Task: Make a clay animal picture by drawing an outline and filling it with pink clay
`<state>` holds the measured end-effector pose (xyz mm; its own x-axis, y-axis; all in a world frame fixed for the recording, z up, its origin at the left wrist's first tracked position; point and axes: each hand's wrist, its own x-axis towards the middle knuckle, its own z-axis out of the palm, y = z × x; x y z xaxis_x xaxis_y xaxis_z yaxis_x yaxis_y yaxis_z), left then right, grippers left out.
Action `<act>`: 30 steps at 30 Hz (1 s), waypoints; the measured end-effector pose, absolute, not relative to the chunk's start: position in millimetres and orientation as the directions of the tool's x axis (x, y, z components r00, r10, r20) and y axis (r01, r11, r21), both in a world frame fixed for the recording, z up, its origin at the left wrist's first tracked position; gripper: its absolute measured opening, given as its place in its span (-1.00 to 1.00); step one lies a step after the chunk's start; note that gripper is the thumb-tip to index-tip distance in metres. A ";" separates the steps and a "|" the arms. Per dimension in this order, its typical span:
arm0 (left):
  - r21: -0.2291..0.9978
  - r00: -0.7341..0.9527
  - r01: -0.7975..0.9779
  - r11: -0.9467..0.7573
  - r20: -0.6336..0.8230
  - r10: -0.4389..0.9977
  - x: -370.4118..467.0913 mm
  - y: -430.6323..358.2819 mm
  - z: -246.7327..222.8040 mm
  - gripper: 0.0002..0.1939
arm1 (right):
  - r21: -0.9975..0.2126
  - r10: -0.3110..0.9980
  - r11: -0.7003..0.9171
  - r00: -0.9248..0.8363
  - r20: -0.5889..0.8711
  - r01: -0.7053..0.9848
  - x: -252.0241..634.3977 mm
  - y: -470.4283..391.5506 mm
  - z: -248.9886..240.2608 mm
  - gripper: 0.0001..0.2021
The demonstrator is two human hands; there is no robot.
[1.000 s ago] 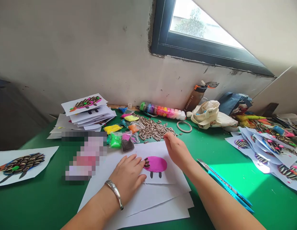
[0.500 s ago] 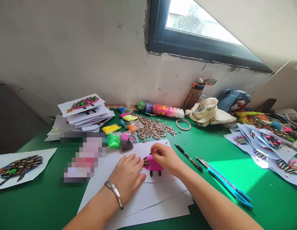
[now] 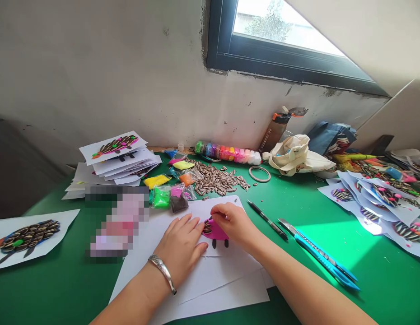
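Observation:
My left hand [image 3: 183,237], with a silver bracelet at the wrist, lies flat with spread fingers on white paper [image 3: 210,289]. Its fingertips reach the left edge of a pink shape [image 3: 217,231] that has two short black legs and a few striped seeds [image 3: 207,227] on its left part. Over the shape's upper part, my right hand [image 3: 230,223] pinches a sunflower seed, mostly hidden by the fingers. A heap of sunflower seeds [image 3: 215,179] lies beyond the paper.
Bags of coloured clay [image 3: 161,197] lie left of the heap. A pen [image 3: 267,220] and a blue cutter [image 3: 320,255] lie at right. Seed pictures are stacked at left [image 3: 120,158] and right [image 3: 369,203]. A bottle [image 3: 273,133] and cloth bag [image 3: 287,153] stand near the wall.
My right hand has shifted slightly left and down over the pink shape, covering more of its upper part. My left hand stays in place.

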<state>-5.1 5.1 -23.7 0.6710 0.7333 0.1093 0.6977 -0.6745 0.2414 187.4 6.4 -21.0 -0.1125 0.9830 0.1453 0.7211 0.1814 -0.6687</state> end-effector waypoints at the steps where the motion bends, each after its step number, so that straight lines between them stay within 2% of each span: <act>1: 0.236 0.671 0.699 -0.675 0.108 0.733 -5.0 5.3 -23.8 -0.62 | -0.658 0.982 0.184 -0.112 0.151 0.730 187.2 6.3 -21.4 -0.80; 11: 0.262 0.660 0.697 -0.668 0.130 0.740 -3.7 5.8 -26.6 -0.63 | -0.552 0.959 0.266 -0.162 0.231 0.790 181.7 6.8 -24.0 -0.76; 20: 0.241 0.669 0.701 -0.671 0.103 0.736 -3.6 6.2 -25.4 -0.63 | -0.503 0.956 0.281 -0.193 0.222 0.817 182.4 5.8 -24.3 -0.76; 30: 0.226 0.683 0.699 -0.678 0.070 0.727 -2.9 5.9 -22.1 -0.62 | -0.369 0.893 0.415 -0.294 0.341 0.832 187.0 9.8 -36.0 -0.77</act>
